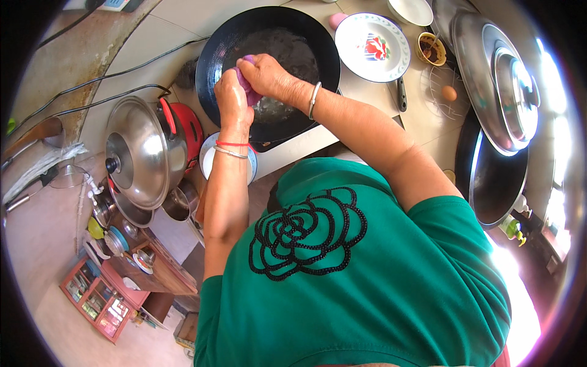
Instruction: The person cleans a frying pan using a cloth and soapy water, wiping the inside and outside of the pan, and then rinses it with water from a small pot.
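Note:
Both of my hands grip a bunched purple cloth (250, 89) above a large black wok (211, 59), which has shallow, bubbly water (275, 108) in it. My left hand (231, 98) is closed around the cloth's left side and looks wet. At the upper right of the cloth, my right hand (266, 75) is closed on it too. Some of the cloth is hidden by the fingers. Just right of the wok sits a white enamel plate (399, 48) with a red flower pattern. A blue-rimmed white bowl (208, 163) stands below the wok, partly behind my left wrist.
Left of the wok is a red cooker (190, 128) with a domed metal lid (142, 151). A black-handled utensil (402, 94), an egg (449, 93) on a wire rack and a yellow bowl (441, 50) lie to the right, beside large metal lids (486, 82) and another black pan (495, 183).

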`<state>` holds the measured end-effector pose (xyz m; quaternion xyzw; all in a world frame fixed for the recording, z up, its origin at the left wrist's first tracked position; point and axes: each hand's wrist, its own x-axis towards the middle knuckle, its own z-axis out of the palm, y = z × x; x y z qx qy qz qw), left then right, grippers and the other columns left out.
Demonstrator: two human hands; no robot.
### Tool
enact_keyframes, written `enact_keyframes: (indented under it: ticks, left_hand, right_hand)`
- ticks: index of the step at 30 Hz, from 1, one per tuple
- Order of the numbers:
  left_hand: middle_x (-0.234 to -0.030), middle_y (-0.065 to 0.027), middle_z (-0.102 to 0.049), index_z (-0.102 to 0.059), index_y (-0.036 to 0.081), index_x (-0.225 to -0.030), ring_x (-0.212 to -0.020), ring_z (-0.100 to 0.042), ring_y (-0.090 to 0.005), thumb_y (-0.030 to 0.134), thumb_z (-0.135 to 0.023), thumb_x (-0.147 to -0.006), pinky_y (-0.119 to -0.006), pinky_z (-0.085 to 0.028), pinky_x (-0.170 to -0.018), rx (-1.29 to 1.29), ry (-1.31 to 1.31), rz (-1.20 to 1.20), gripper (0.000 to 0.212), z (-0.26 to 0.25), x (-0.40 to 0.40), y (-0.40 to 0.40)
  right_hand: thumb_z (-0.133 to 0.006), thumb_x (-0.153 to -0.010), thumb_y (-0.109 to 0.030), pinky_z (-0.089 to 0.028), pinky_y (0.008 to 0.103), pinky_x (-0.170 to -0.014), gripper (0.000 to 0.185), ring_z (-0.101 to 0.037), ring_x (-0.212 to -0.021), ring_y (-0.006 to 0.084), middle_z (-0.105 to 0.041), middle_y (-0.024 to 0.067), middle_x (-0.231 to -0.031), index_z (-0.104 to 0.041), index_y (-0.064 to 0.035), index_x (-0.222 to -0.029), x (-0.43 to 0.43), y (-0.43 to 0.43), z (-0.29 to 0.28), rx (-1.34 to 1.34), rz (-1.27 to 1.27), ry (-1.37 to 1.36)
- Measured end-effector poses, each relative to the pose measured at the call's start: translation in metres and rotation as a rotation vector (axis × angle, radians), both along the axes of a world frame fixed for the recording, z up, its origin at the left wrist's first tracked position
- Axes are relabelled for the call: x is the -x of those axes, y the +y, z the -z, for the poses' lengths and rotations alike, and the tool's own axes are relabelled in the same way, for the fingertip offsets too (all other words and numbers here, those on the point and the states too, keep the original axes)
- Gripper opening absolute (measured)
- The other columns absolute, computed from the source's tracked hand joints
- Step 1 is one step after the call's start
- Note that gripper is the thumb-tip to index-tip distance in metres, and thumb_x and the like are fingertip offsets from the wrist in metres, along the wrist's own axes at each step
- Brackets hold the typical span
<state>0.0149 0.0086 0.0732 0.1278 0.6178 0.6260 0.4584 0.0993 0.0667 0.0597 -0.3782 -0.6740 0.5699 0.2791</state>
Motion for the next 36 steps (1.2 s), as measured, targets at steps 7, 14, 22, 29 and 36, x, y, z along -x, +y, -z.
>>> enact_keyframes:
  ticks: [7,14,22,29,36]
  left_hand:
    - [-0.088,-0.0023,-0.059,-0.060,0.007,-0.088,-0.085,-0.059,-0.0134,0.018,-0.051,-0.088,-0.030,-0.048,-0.075,-0.187,0.119,0.159,0.014,0.002,0.015,-0.007]
    - [-0.094,-0.0012,-0.059,-0.056,0.009,-0.090,-0.087,-0.057,-0.0136,0.023,-0.056,-0.089,-0.032,-0.046,-0.077,-0.125,0.067,0.229,0.014,-0.009,0.052,-0.029]
    - [-0.061,-0.0206,-0.056,-0.054,-0.001,-0.063,-0.057,-0.057,-0.0341,0.026,-0.059,-0.081,-0.044,-0.042,-0.056,0.200,1.160,0.155,0.032,0.009,0.062,-0.023]
    - [-0.107,-0.0214,-0.061,-0.058,0.003,-0.105,-0.103,-0.059,-0.0385,0.022,-0.060,-0.081,-0.047,-0.048,-0.084,0.519,1.247,0.679,0.031,0.054,0.041,-0.030]
    - [-0.094,-0.0140,-0.061,-0.054,0.006,-0.110,-0.079,-0.061,-0.0253,0.028,-0.061,-0.087,-0.037,-0.052,-0.071,0.392,0.765,0.504,0.033,0.071,0.030,-0.040]
  right_hand:
    - [-0.048,-0.095,-0.038,-0.049,0.0290,-0.068,0.044,-0.058,-0.073,0.0146,-0.064,0.0076,-0.088,-0.063,0.0023,-0.105,0.000,0.025,-0.004,0.462,-0.153,-0.055]
    - [-0.055,-0.077,-0.005,-0.048,0.0280,-0.080,0.037,-0.060,-0.088,0.0145,-0.065,0.0062,-0.102,-0.061,-0.0056,-0.114,-0.035,0.063,-0.026,0.060,-0.317,-0.005]
    - [-0.066,-0.078,-0.038,-0.051,0.0401,-0.080,0.041,-0.065,-0.092,0.0309,-0.067,0.0165,-0.094,-0.057,-0.0084,-0.105,-0.038,0.070,0.012,-0.546,-0.222,-0.841]
    - [-0.056,-0.084,-0.040,-0.048,0.0457,-0.087,0.049,-0.061,-0.104,0.0367,-0.062,0.0195,-0.110,-0.054,-0.0088,-0.122,-0.022,0.030,0.037,-0.498,-0.606,-0.964]
    - [-0.060,-0.076,-0.023,-0.046,0.0458,-0.092,0.040,-0.057,-0.110,0.0356,-0.057,0.0165,-0.124,-0.064,-0.0158,-0.115,-0.023,0.037,0.038,-0.407,-0.589,-0.931]
